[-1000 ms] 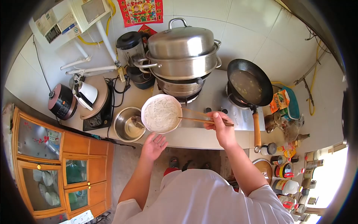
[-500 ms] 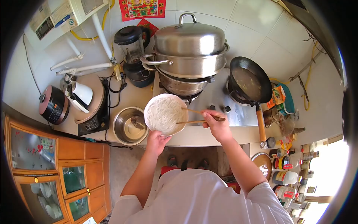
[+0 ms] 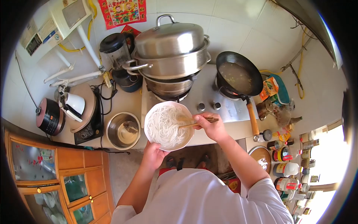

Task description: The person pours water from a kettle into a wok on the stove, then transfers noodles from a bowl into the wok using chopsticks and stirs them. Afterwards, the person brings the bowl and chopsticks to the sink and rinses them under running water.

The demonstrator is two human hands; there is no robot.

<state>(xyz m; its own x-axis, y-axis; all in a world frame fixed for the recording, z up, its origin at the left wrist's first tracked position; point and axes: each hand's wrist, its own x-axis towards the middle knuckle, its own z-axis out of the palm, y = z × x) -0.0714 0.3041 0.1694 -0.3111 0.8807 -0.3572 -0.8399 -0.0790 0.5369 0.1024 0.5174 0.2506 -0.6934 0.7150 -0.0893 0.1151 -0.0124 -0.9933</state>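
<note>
A pale bowl (image 3: 189, 139) of white noodles (image 3: 164, 127) is lifted at the counter's front edge. My left hand (image 3: 153, 154) grips its lower rim, thumb over the edge. Wooden chopsticks (image 3: 205, 122) are pinched in my right hand (image 3: 212, 127), their tips in the noodles. Left of the bowl stands a steel pot (image 3: 112, 130) with liquid and a dark piece in it. On the right burner sits a black wok (image 3: 257, 76) holding cloudy liquid with small bits, its wooden handle (image 3: 253, 118) pointing toward me.
A large lidded steamer (image 3: 169, 41) stands on the left burner beside a blender (image 3: 113, 48). Farther left are a white kettle (image 3: 74, 104) and a rice cooker (image 3: 50, 116). Bottles and jars (image 3: 285, 169) line the right side, near a round lid or tray (image 3: 261, 158).
My left hand has taken hold of the bowl's rim. The bowl is now nearer my body, and the chopsticks have closed together in the noodles. The view has shifted.
</note>
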